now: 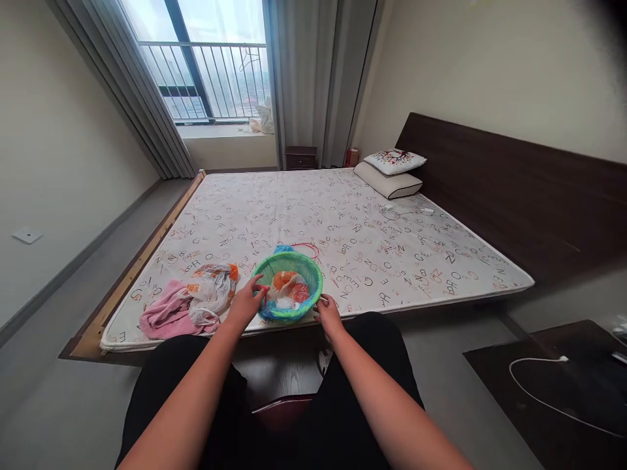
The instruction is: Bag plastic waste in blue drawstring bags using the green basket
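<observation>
Near the front edge of the mattress (255, 209), a green basket (319, 287) already contains crumpled bags (289, 287); another bag (210, 294) lies outside, against pink cloth (166, 310). Hands apart, left hand (249, 301) and right hand (328, 314) flank the rim, grips unclear.

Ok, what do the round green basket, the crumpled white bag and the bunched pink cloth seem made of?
Round green basket: probably plastic, slightly glossy, by its bright, even colour and smooth rim. Crumpled white bag: apparently thin, shiny plastic film, by its creases and pale highlights. Bunched pink cloth: soft, matt fabric with thick folds; perhaps towelling, weave too small to tell.
</observation>
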A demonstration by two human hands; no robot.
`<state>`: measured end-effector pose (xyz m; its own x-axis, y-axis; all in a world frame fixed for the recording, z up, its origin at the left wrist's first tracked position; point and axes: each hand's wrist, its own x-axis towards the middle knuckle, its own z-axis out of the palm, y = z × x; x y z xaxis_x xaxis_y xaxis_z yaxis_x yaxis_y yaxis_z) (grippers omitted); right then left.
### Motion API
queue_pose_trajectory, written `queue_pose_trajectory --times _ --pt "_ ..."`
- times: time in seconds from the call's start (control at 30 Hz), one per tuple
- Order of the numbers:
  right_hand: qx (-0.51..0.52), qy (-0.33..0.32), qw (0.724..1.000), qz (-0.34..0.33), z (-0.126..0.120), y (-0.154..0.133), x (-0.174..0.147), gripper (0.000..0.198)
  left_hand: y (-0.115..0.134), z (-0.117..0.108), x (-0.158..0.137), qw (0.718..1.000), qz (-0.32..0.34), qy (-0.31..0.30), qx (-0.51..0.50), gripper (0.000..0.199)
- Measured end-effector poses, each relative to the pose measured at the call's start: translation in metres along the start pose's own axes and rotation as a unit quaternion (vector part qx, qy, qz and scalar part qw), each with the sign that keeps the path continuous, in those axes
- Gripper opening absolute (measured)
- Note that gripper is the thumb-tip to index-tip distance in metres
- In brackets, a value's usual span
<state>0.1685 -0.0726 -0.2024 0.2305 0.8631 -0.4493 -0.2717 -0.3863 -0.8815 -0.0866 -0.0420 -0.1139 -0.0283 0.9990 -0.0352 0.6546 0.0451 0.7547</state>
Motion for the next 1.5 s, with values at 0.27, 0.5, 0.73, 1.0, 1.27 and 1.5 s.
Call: queue_pose_trajectory --times 0.27,0.5,0.73,1.0,1.27,1.5 --pt "0.076 -0.075 0.993 0.045 0.007 0.007 -0.005 0.030 0.001 0.006 0.004 0.983 0.022 0.064 -0.172 0.064" --pt "0.138 -0.096 0.984 0.052 0.003 -0.003 -0.002 0.029 0.002 0.010 0.007 0.956 0.021 0.023 -0.291 0.079" --pt "0.161 -0.094 0.981 0.044 0.001 -0.013 0.001 0.027 -0.005 0.014 0.004 0.975 0.047 -0.022 -0.214 0.067" --pt "0.201 -0.114 0.972 0.036 -0.001 -0.021 -0.006 0.031 -0.009 0.015 0.004 0.993 0.039 -0.040 -0.105 0.063" --pt "0.243 -0.105 0.964 0.014 -0.004 -0.028 -0.012 0.036 0.003 0.006 -0.002 0.993 0.091 -0.067 0.046 0.056" --pt "0.274 -0.099 0.956 0.039 -0.008 -0.035 -0.016 0.035 -0.007 0.012 0.004 0.992 0.085 -0.096 -0.016 0.061"
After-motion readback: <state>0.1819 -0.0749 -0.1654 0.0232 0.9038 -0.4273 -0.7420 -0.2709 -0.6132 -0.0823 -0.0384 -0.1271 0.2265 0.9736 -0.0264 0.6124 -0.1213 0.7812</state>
